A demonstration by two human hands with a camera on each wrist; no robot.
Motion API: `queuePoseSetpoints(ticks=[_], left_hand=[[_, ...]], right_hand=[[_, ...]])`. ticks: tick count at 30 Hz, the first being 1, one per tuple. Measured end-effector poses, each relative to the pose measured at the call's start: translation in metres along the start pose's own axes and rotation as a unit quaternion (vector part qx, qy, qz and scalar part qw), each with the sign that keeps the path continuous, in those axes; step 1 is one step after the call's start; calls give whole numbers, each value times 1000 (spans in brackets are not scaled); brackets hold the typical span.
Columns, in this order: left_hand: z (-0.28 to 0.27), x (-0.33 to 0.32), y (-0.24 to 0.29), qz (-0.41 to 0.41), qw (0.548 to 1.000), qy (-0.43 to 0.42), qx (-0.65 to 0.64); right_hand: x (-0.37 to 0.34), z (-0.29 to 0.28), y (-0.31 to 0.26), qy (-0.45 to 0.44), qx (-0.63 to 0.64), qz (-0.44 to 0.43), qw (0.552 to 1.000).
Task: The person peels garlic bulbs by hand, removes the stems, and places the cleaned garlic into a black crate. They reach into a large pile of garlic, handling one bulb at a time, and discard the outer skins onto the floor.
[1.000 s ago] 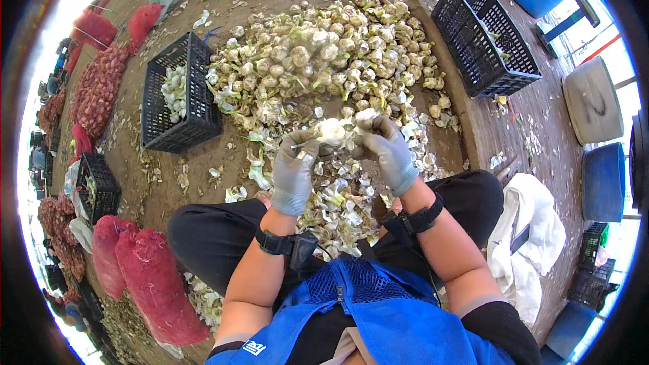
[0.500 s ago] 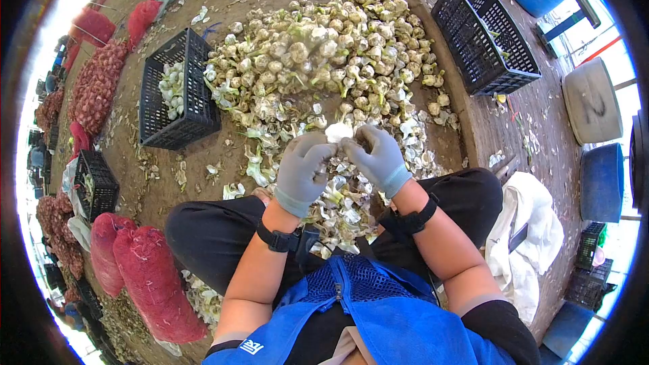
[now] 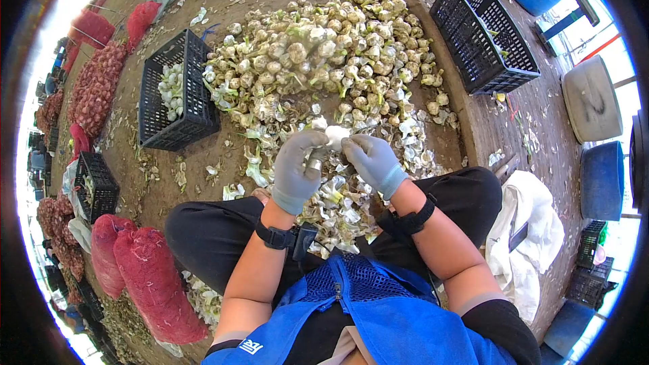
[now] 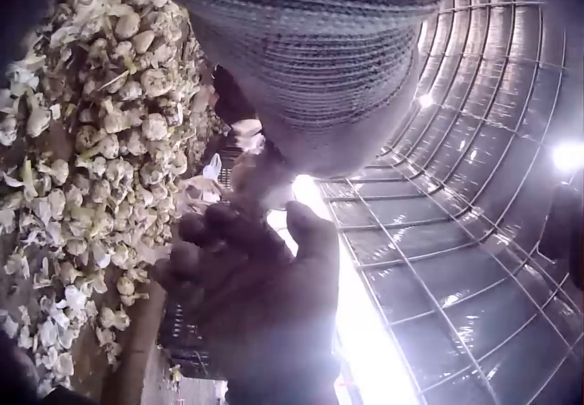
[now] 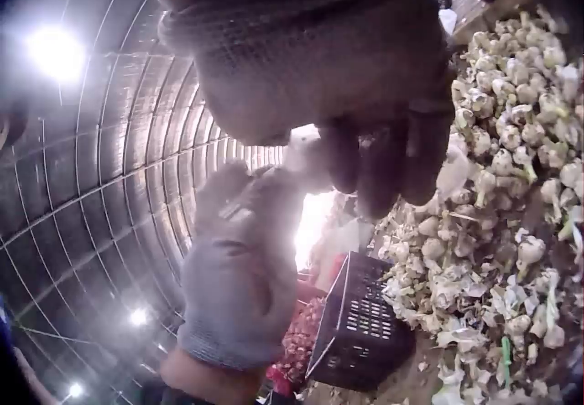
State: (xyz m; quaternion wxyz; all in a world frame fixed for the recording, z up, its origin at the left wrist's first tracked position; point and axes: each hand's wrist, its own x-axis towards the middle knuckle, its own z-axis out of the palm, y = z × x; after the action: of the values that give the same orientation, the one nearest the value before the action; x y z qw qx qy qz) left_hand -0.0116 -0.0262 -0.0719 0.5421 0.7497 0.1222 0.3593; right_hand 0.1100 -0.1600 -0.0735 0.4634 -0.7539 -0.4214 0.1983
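Note:
A peeled white garlic bulb (image 3: 336, 135) is held up between my gloved hands, over a litter of skins. My left hand (image 3: 295, 170) grips it from the left, fingers curled; a small shiny metal piece (image 3: 314, 163) sits at the thumb. From the other side my right hand (image 3: 376, 164) pinches the bulb with thumb and forefinger at its edge. The right wrist view has the left hand (image 5: 239, 286) facing the right hand (image 5: 319, 77), the bulb blurred by glare between them. Beyond them lies a large heap of untrimmed garlic (image 3: 324, 54).
A black crate (image 3: 179, 91) with white bulbs stands left of the heap. Another black crate (image 3: 483, 37) is on the raised boards at right. Red mesh sacks (image 3: 155, 284) lie by the left knee, a white cloth (image 3: 524, 243) by the right. Peeled skins (image 3: 338, 209) cover the ground between the legs.
The hands have drawn closer around the bulb and shifted their grip, turning it. The loose skin around the bulb at first no longer shows. The left hand has rolled, and its metal piece shows again.

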Motion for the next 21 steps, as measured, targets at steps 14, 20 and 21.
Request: queuePoseSetpoints(ticks=[14,20,21], left_hand=[[-9,10,26,157,957,-111,219],[-16,10,10,-183,916,154,-323],[-19,5,16,-243,855,164,-428]], right_hand=[[1,-3,-14,28,-8,114,993],[15,-32,4,-42,-295,242,923],[7,-28,1,-48,-294,240,924]])
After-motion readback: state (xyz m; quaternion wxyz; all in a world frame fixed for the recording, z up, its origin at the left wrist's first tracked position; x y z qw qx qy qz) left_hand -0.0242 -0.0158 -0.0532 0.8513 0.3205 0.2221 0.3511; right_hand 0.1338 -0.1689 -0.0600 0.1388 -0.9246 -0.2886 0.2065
